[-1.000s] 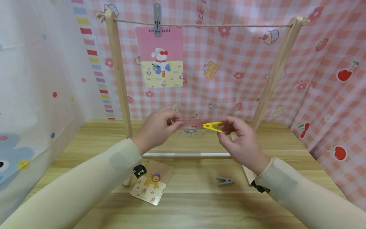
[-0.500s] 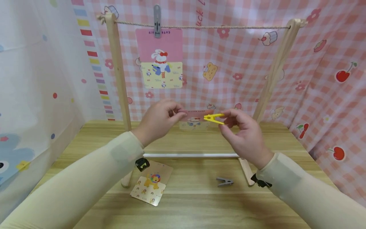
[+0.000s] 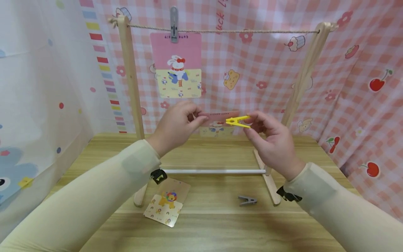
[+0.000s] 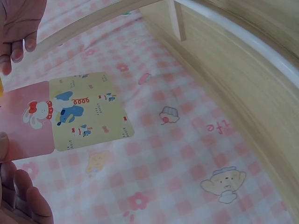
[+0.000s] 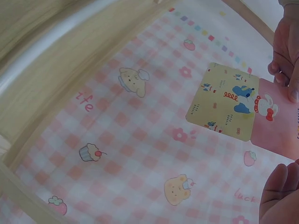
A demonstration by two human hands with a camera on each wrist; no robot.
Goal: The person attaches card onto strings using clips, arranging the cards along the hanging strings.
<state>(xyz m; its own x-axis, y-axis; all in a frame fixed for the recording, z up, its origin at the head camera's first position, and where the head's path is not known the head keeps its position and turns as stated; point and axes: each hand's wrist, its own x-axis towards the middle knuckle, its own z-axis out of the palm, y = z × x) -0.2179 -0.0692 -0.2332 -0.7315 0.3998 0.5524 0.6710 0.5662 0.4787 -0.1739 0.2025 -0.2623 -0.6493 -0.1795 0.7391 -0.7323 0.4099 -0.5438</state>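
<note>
Our left hand point(image 3: 174, 126) pinches the left end of a card point(image 3: 217, 118), thumb and fingers curled on its edge; our right hand point(image 3: 272, 140) pinches a yellow peg point(image 3: 237, 121) by its tail, the peg's mouth at the card's right part. We cannot tell whether the peg already bites the card. Both are held in the air in front of the rack point(image 3: 130, 87), below its string point(image 3: 245, 31) and above its white bar point(image 3: 214, 171).

The card is pink at the top and pale yellow below, with a white rabbit wearing a red bow and small blue figures; the wrist views show this face point(image 4: 70, 114) point(image 5: 236, 109) clearly. The peg is small, bright yellow plastic, lying level.

Against a second ago, we have lifted both hands, card and peg higher, from near the tabletop's far edge to about midway up the rack's posts. The rest lies as it did.

On the string, near the left post, a grey peg point(image 3: 173, 19) holds a matching rabbit card point(image 3: 176, 64). On the wooden tabletop point(image 3: 214, 227), a lion card point(image 3: 167, 204) lies just in front of the left post's foot, and another grey peg point(image 3: 247, 200) lies near the right foot. Pink checked cloth point(image 3: 258, 77) with cherries, cupcakes and bears hangs behind the rack and to its right; white dotted cloth point(image 3: 41, 87) hangs to its left.
</note>
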